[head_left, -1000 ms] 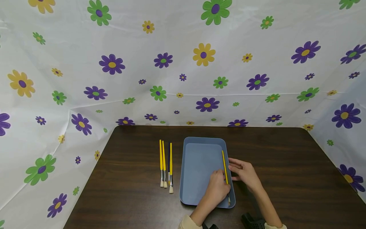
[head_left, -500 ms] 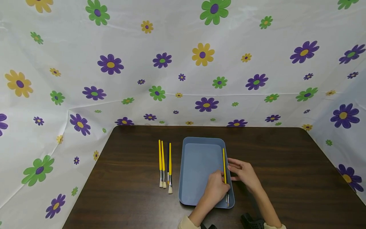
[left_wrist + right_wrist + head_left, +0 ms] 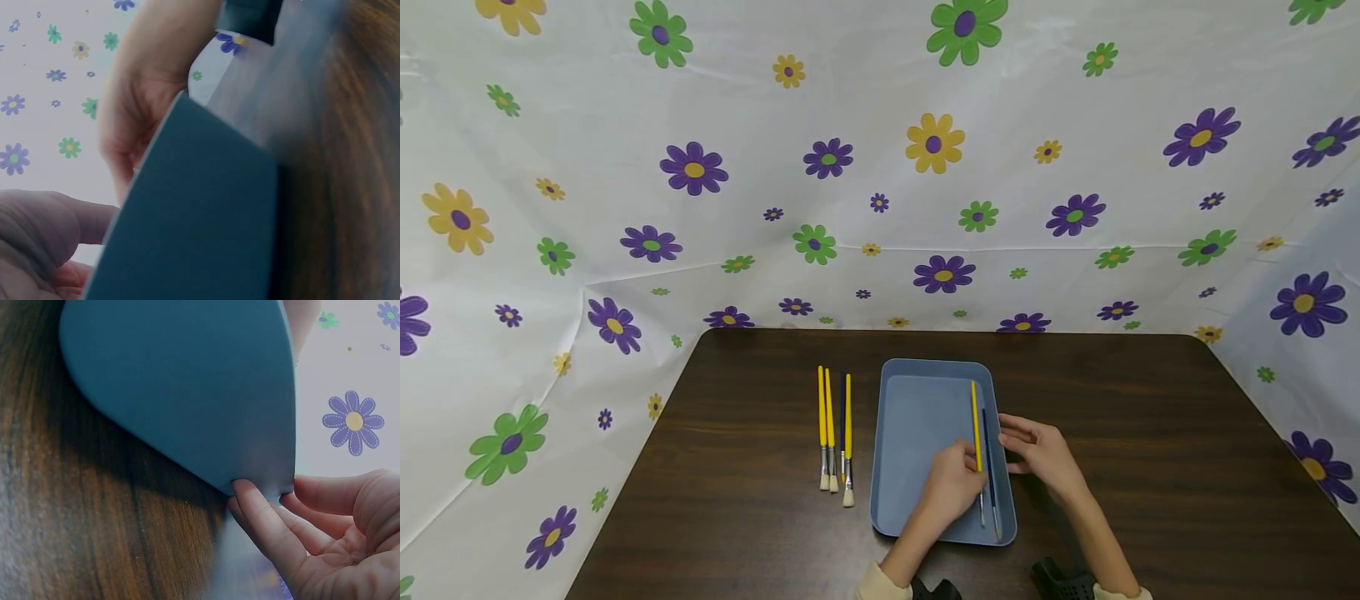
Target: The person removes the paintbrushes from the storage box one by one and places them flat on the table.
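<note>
Dark wood table (image 3: 1150,467), flowered backdrop (image 3: 880,167)

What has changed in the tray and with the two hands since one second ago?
The left hand moved the yellow brush it pinches leftward, away from the tray wall, uncovering a dark blue brush lying beside it. The right hand stays on the tray's right rim, and the three brushes on the table stayed put.

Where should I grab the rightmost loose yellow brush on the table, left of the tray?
Probably pinch that brush from above at mid-handle, fingers closing across it. It lies flat, bristles toward the person, with more open table on its tray side; the neighbouring two brushes lie close on the other side.
</note>
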Available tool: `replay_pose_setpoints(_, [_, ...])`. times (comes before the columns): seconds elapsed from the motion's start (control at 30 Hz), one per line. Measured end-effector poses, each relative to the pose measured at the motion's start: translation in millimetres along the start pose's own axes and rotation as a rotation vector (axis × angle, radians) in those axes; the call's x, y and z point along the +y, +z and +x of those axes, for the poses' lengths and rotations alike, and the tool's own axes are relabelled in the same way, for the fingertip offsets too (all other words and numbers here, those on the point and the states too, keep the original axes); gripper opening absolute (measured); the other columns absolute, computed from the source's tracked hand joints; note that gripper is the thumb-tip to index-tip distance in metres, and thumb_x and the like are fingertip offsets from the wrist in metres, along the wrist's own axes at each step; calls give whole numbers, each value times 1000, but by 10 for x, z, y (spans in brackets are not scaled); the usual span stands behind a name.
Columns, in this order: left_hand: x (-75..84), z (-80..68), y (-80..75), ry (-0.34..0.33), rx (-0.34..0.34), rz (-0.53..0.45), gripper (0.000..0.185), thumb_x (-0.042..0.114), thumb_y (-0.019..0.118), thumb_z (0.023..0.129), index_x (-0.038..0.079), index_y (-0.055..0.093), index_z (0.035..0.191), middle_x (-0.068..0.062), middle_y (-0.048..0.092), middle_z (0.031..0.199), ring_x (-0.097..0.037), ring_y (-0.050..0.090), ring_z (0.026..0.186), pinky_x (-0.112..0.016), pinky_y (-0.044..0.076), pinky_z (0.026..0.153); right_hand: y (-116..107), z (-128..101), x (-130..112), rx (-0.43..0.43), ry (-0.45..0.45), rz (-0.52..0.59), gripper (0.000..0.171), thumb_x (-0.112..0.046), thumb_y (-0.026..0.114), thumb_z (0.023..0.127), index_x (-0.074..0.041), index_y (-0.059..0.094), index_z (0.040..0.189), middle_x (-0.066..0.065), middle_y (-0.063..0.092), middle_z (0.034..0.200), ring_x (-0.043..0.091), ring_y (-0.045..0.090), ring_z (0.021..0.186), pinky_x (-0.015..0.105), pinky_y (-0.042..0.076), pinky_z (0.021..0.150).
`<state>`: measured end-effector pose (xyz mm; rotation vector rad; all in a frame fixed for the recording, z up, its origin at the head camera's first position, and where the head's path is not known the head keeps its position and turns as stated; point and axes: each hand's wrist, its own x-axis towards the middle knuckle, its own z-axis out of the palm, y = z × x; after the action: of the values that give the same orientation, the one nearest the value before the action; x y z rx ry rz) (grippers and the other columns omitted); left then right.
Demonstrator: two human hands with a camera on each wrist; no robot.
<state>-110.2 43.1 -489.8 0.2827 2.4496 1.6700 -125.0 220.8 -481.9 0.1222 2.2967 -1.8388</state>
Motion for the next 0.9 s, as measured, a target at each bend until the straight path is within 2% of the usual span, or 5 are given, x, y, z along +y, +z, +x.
replay_pose_setpoints(0.3, [-13, 19, -237, 48, 70, 25, 21, -8, 68, 80, -9, 69, 101, -3, 63, 77, -3, 51, 67, -22, 48, 61, 2, -5, -1, -3, -4, 21, 48, -1, 58, 103, 17, 45, 145, 35, 61, 132, 21, 73, 98, 37, 63, 71])
replay_pose_setpoints(0.5, [5, 33, -439, 37, 105, -19, 24, -8, 66, 82, -10, 70, 105, 0, 60, 79, -5, 53, 68, -21, 48, 60, 1, -13, -1, -6, -13, 15, 48, -1, 59, 103, 17, 45, 145, 35, 61, 133, 21, 73, 99, 37, 63, 71])
replay_pose_setpoints(0.63, [25, 26, -590, 28, 123, -46, 27, -5, 64, 83, -12, 69, 109, -5, 63, 82, -8, 57, 70, -23, 52, 60, 0, -15, -3, -10, -18, 14, 48, -1, 59, 103, 17, 45, 146, 35, 60, 133, 20, 73, 100, 37, 63, 71])
replay_pose_setpoints(0.9, [73, 9, -958, 5, 208, -54, 32, -5, 66, 87, -13, 68, 117, -12, 70, 94, -22, 70, 78, -31, 60, 66, -4, -16, -7, -15, -25, 3, 49, -2, 60, 103, 17, 45, 146, 35, 60, 134, 24, 72, 105, 37, 63, 72])
